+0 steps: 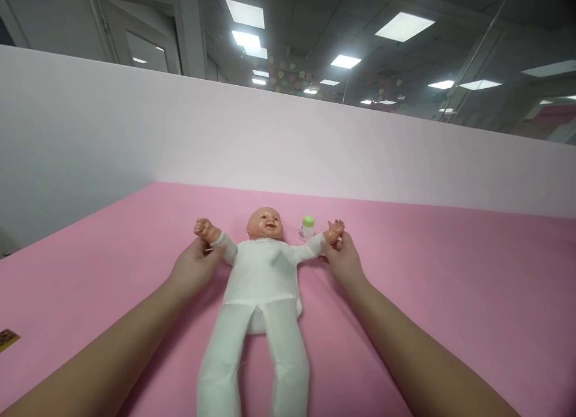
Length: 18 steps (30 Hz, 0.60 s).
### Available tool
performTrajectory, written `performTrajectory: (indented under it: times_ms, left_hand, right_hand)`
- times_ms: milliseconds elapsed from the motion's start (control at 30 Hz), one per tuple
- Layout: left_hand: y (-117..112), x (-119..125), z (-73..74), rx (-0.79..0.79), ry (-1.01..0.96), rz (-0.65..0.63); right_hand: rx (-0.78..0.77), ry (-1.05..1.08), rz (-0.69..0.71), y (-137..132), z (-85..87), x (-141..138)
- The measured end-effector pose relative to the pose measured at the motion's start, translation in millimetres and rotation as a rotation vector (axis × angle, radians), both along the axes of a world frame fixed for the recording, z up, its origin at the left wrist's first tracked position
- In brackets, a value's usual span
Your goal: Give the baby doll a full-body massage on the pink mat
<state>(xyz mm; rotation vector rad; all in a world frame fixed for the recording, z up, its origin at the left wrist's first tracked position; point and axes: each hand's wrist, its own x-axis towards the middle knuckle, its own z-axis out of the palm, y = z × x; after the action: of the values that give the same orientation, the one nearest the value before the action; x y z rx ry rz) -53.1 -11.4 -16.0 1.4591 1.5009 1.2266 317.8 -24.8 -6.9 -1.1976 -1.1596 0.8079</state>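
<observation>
A baby doll (261,273) in a white suit lies on its back on the pink surface (450,285), arms spread wide, head away from me. My left hand (194,267) is closed around the doll's sleeve at the wrist on the left side. My right hand (344,258) grips the doll's other wrist, just below its small plastic hand. A small bottle (307,228) with a green cap stands on the surface between the doll's head and my right hand.
A pale wall panel (288,141) rises behind the pink surface. A small dark card (8,339) lies at the left edge. Ceiling lights and glass partitions show above the panel.
</observation>
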Motion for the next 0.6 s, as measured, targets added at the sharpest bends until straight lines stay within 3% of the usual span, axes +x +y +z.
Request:
performTrajectory:
  times_ms: [100, 233, 367, 600]
  left_hand:
    - [-16, 12, 10.2, 0.081, 0.329, -0.09]
    - [-26, 22, 14.2, 0.273, 0.639, -0.249]
    - [-25, 23, 6.0, 0.326, 0.735, -0.354]
    - [-25, 22, 5.1, 0.318, 0.773, -0.433]
  right_hand:
    - [0.176, -0.311, 0.061, -18, 7.3, -16]
    - [0.376, -0.741, 0.249, -34, 11.2, -31]
    - [0.523, -1.005, 0.314, -35, 9.3, -36]
    - [0.498, -1.099, 0.39, -32, 3.3, -37]
